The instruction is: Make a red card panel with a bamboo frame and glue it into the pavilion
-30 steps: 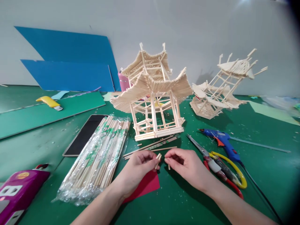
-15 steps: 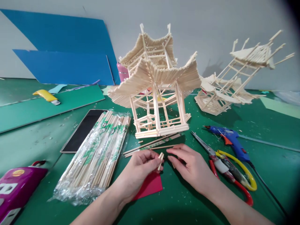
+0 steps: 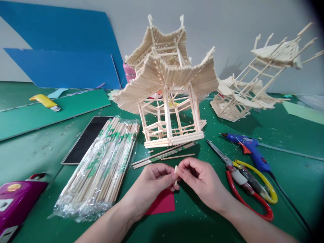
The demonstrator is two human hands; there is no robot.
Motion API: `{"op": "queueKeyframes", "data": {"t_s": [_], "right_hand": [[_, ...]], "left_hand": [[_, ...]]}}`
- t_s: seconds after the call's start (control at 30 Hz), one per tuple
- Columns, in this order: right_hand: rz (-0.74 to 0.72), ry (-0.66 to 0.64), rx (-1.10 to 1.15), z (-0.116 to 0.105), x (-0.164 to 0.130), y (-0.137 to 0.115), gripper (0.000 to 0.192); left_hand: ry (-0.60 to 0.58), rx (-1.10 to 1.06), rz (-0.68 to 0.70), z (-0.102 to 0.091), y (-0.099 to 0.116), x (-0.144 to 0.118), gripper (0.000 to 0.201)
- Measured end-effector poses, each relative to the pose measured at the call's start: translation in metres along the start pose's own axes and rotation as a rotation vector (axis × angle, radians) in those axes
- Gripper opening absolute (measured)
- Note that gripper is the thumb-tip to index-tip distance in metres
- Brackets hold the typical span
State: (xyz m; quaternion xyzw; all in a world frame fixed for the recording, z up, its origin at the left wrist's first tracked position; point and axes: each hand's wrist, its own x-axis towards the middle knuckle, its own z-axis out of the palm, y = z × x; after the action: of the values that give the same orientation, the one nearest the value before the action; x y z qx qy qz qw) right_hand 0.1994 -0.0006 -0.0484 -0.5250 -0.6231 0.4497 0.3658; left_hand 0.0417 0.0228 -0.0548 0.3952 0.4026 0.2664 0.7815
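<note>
Between my two hands are short pieces of wooden stick point(image 3: 176, 171), pinched upright at the fingertips; how many pieces there are I cannot tell. My left hand point(image 3: 157, 179) is closed on them from the left. From the right, my right hand point(image 3: 199, 175) presses thumb and fingers against the same pieces. A red card point(image 3: 163, 204) lies under my left hand. Just beyond my fingers are loose chopsticks point(image 3: 177, 156) and a paper-wrapped pair. Behind these stands a pavilion model point(image 3: 168, 114) built of wooden sticks, with two tiers of curved roof.
At left lie a plastic-wrapped chopstick bundle point(image 3: 101, 168), a dark phone-like slab point(image 3: 84, 140), a purple case point(image 3: 21, 206) and a yellow cutter point(image 3: 45, 101). Scissors point(image 3: 238, 175), yellow-handled pliers point(image 3: 255, 185) and a blue glue gun point(image 3: 249, 150) lie right. A second stick model point(image 3: 253, 87) leans behind.
My right hand has moved left and closed its fingertips on the stick pieces at my left hand. The view has shifted slightly.
</note>
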Motion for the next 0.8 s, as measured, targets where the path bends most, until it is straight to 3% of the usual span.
{"op": "queueKeyframes", "data": {"t_s": [0.1, 0.3, 0.43, 0.5, 0.57, 0.67, 0.8], "right_hand": [[-0.056, 0.042, -0.112, -0.003, -0.001, -0.001, 0.020], [-0.054, 0.266, -0.196, -0.017, -0.001, 0.006, 0.033], [-0.152, 0.393, -0.224, -0.015, -0.002, 0.012, 0.010], [-0.233, 0.340, -0.223, -0.011, -0.002, 0.012, 0.039], [-0.305, 0.178, -0.278, -0.007, -0.003, 0.009, 0.052], [-0.343, 0.026, -0.387, -0.003, -0.003, 0.006, 0.052], [-0.357, 0.033, -0.407, -0.003, -0.003, 0.006, 0.043]], "left_hand": [[0.000, -0.062, -0.013, 0.000, 0.000, 0.000, 0.016], [-0.009, -0.204, -0.022, -0.001, 0.001, 0.001, 0.014], [0.002, -0.234, -0.022, -0.001, 0.001, 0.002, 0.014], [0.007, -0.245, -0.015, -0.001, 0.001, 0.002, 0.013], [0.012, -0.259, -0.013, -0.001, 0.000, 0.001, 0.012], [0.031, -0.266, -0.026, -0.001, -0.001, 0.001, 0.011], [0.044, -0.247, -0.033, 0.000, 0.000, 0.000, 0.012]]}}
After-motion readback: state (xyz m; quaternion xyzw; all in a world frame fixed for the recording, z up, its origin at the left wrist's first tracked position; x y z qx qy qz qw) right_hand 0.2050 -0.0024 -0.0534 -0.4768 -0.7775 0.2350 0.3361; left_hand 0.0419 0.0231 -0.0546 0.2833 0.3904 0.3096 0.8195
